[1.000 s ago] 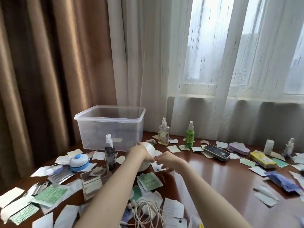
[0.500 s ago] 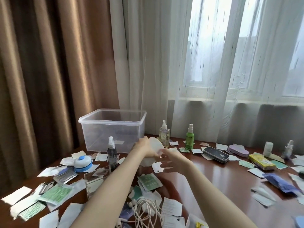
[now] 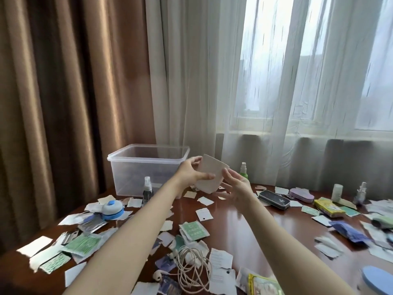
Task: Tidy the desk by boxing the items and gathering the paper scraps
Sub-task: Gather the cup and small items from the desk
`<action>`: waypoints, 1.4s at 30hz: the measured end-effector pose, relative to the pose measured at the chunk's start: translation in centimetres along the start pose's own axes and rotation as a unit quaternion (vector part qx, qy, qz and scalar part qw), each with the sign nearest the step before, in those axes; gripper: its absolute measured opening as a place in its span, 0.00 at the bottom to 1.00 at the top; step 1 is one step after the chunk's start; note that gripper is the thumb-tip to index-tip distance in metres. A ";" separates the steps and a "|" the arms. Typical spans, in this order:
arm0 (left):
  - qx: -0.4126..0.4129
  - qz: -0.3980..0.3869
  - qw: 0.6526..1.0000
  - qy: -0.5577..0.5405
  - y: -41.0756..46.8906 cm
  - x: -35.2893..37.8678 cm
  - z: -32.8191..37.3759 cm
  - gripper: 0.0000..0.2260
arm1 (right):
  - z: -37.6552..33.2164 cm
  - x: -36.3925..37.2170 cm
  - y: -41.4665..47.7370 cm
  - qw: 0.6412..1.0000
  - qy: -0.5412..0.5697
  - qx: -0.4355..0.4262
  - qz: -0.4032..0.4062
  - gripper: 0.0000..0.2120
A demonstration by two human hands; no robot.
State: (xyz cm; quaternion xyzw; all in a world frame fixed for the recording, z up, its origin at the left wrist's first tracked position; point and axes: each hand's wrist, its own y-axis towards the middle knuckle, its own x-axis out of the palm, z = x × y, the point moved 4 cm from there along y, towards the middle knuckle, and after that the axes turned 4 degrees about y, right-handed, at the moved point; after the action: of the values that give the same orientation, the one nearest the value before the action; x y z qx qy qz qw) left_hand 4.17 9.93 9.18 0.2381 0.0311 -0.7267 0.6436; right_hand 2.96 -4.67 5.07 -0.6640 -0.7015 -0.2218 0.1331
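Here, paper scraps [image 3: 34,245] litter the tabletop [image 3: 244,226] across the lower left of the frame, around a blue-and-white bell [image 3: 111,208]. Behind them, left of centre, a clear box [image 3: 131,175] stands open, with a dark spray bottle [image 3: 147,191] just in front. At centre the left hand [image 3: 189,174] holds a pale cup [image 3: 210,175] tilted in the air, thumb across its front, beside the box's right end. The right hand [image 3: 238,189] is loosely spread, fingertips at the cup's right side. Further right lies a black case [image 3: 274,199].
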 end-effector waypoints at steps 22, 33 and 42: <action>0.027 0.128 0.990 0.046 -3.9 -9.6 -0.3 0.32 | 0.6 10.3 0.1 0.984 -0.098 -0.064 -0.131 0.19; 0.001 0.226 0.972 0.068 -7.3 -16.6 -3.7 0.31 | 5.4 18.0 0.5 0.979 -0.094 -0.019 -0.180 0.17; -0.064 0.276 0.953 0.105 -10.1 -21.8 -8.0 0.36 | 11.0 23.3 1.0 0.979 -0.143 0.032 -0.138 0.14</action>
State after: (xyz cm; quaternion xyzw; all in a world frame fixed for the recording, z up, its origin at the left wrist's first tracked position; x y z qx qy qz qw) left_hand -1.72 34.50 7.90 0.2707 0.0780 -0.4885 0.8259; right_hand 3.18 21.04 6.91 -0.5809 -0.8051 -0.1180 0.0208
